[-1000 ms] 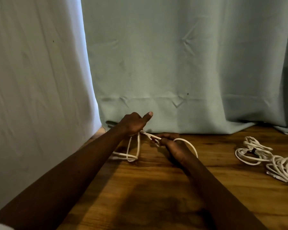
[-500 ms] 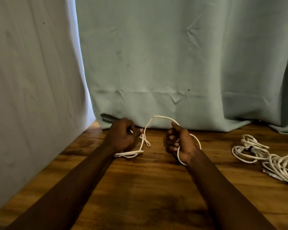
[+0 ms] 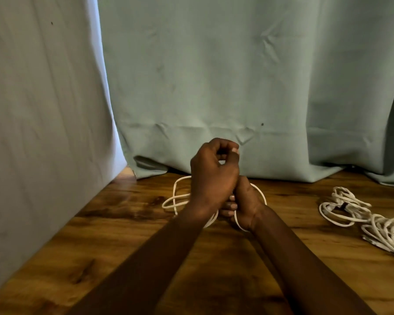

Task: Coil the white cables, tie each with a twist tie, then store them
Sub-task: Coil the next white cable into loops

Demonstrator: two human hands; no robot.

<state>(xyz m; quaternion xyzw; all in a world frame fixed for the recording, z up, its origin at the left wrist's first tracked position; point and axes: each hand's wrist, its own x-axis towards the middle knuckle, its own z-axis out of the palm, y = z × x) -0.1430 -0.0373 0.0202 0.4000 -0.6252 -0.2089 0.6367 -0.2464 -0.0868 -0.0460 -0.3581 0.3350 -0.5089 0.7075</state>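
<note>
A thin white cable [image 3: 175, 202] loops on the wooden table in front of me. My right hand [image 3: 246, 204] grips a coil of it, with a loop curving round the wrist side. My left hand [image 3: 212, 176] sits above and against the right hand, fingers curled with thumb and fingertips pinched together; the cable end inside that pinch is hidden. Loose loops trail to the left of both hands. At the right, two more white cable bundles [image 3: 348, 208] lie in a heap, one with a dark tie round it.
The wooden table [image 3: 123, 223] runs to a green curtain [image 3: 237, 87] along the back. A pale fabric sheet [image 3: 43, 110] hangs down the left side, covering the table's left edge.
My hands were apart with a cable arch between them; now the left hand has come right and up against the right hand. The loose loops shifted on the table.
</note>
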